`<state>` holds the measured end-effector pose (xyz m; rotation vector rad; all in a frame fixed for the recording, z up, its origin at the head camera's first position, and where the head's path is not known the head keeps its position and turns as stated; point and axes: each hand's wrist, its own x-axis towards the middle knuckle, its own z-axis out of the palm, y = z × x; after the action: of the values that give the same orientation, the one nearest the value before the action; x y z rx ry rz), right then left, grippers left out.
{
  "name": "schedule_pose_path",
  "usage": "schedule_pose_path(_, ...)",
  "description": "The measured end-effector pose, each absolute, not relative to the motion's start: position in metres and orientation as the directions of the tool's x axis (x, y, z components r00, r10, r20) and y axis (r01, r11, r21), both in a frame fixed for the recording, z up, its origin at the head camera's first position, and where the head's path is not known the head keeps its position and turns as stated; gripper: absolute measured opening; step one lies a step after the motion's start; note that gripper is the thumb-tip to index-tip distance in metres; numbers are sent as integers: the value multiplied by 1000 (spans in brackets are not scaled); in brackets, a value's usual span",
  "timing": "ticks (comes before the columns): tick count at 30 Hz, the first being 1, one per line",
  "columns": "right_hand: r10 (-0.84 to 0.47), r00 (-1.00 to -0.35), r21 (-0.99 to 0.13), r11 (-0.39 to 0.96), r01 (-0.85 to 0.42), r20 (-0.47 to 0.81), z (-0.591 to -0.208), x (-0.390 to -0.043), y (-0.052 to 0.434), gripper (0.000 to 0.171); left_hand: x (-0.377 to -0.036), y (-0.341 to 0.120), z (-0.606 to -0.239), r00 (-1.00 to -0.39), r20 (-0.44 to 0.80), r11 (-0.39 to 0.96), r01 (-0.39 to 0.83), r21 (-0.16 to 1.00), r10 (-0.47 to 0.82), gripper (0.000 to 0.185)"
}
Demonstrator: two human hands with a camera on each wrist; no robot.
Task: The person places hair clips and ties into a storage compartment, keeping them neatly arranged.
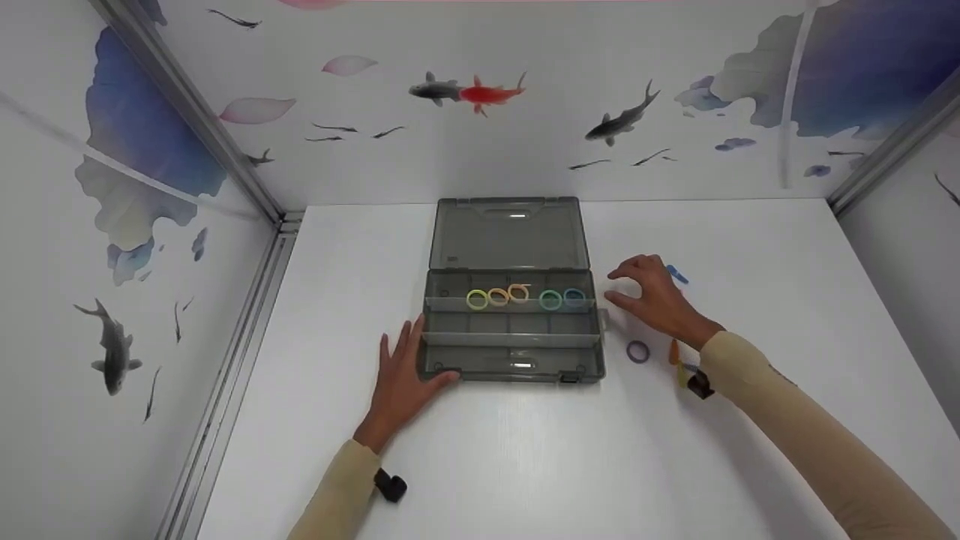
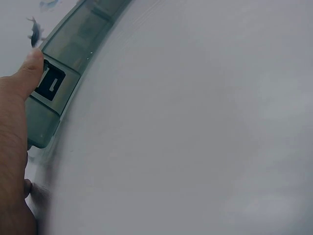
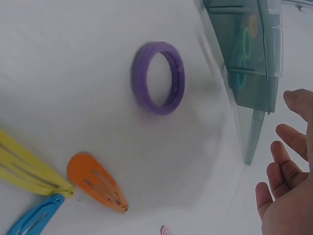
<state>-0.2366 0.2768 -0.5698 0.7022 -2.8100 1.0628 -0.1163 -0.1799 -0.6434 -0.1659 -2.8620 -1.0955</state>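
A grey see-through box (image 1: 517, 360) lies open in the middle of the white table, its lid (image 1: 508, 232) folded back. Several coloured rings (image 1: 517, 295) sit in its back row. My left hand (image 1: 401, 371) lies flat on the table, its thumb (image 2: 29, 68) touching the box's front wall (image 2: 46, 117) by a dark latch (image 2: 49, 84). My right hand (image 1: 649, 296) hovers just right of the box with its fingers (image 3: 286, 161) loosely bent, holding nothing. A purple ring (image 1: 637, 351) (image 3: 159, 78) lies on the table below that hand.
Near my right wrist lie an orange hair clip (image 1: 673, 350) (image 3: 97, 182), a yellow one (image 1: 681, 372) (image 3: 29, 169) and a blue one (image 3: 34, 218). A small blue piece (image 1: 677, 274) lies behind my right hand. Painted walls enclose the table on three sides.
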Motion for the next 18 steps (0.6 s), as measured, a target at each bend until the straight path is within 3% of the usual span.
schedule_pose_path(18,-400,-898,-617,664,-422,184,-592,-189,304,30,-116,-180,-643,-991,111,744,131,656,77,111)
